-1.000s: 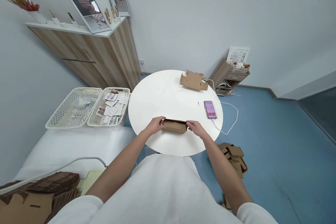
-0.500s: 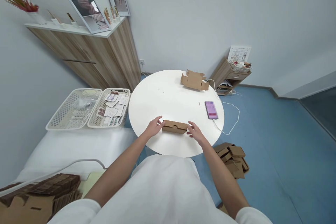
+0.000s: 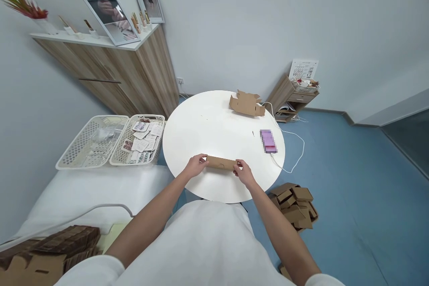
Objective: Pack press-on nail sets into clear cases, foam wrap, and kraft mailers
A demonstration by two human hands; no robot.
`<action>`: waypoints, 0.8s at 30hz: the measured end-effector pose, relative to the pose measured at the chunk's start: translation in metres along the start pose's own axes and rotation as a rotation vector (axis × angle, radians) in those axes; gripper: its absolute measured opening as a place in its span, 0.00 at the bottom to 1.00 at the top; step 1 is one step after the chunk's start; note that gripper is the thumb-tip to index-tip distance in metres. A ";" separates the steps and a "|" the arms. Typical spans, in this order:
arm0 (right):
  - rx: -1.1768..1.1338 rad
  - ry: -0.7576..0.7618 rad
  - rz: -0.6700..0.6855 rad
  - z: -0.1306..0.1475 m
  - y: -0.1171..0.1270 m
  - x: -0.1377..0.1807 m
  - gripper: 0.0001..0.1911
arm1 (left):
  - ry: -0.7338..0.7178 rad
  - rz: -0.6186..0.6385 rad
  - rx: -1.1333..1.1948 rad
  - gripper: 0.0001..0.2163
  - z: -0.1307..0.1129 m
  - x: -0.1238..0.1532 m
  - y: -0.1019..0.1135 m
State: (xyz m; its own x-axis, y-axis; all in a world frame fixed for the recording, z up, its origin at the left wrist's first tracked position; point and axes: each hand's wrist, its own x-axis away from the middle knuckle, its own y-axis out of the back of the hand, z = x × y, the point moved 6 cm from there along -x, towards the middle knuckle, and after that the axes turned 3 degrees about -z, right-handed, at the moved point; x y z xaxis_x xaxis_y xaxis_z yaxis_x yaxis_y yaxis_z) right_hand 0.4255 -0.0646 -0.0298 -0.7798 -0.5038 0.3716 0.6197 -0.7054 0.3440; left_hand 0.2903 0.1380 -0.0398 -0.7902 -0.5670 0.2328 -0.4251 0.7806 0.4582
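Observation:
A narrow brown cardboard box (image 3: 220, 163) lies across the near part of the round white table (image 3: 191, 129). My left hand (image 3: 196, 165) grips its left end between thumb and fingers. At the box's right end, my right hand (image 3: 244, 171) has its fingers bent and closed on the cardboard. The lid looks folded down, with a small half-round notch at the middle of the long side facing me. An unfolded cardboard blank (image 3: 247, 103) rests at the far edge of the table.
A blurred purple phone (image 3: 268, 141) with a white cable lies at the table's right. White baskets (image 3: 136, 140) with cards stand at left, flat cardboard (image 3: 43, 268) below them. Folded boxes (image 3: 296, 208) are piled low at right, and a wooden cabinet (image 3: 150, 71) stands behind the baskets.
Both hands have closed on the ends of the box; the right fingers were spread before. The front gap of the box has gone, and its lid now sits flush. The view has shifted slightly.

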 end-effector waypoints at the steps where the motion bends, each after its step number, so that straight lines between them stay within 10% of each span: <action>1: 0.022 0.040 -0.026 0.001 0.001 0.001 0.19 | -0.023 -0.012 0.020 0.17 -0.002 0.003 -0.002; 11: 0.080 0.089 -0.197 -0.041 -0.005 0.034 0.17 | -0.014 -0.059 0.046 0.13 0.009 0.045 -0.044; 24: -0.120 -0.278 -0.199 -0.073 -0.007 0.041 0.26 | 0.223 -0.026 -0.139 0.18 0.029 0.042 -0.059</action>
State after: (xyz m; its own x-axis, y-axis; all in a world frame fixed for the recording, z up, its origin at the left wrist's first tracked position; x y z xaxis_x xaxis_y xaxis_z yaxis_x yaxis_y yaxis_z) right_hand 0.3824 -0.1170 -0.0797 -0.8199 -0.2072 0.5336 0.4305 -0.8377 0.3361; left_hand 0.2694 0.0759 -0.0817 -0.6562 -0.6424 0.3959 -0.3667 0.7300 0.5767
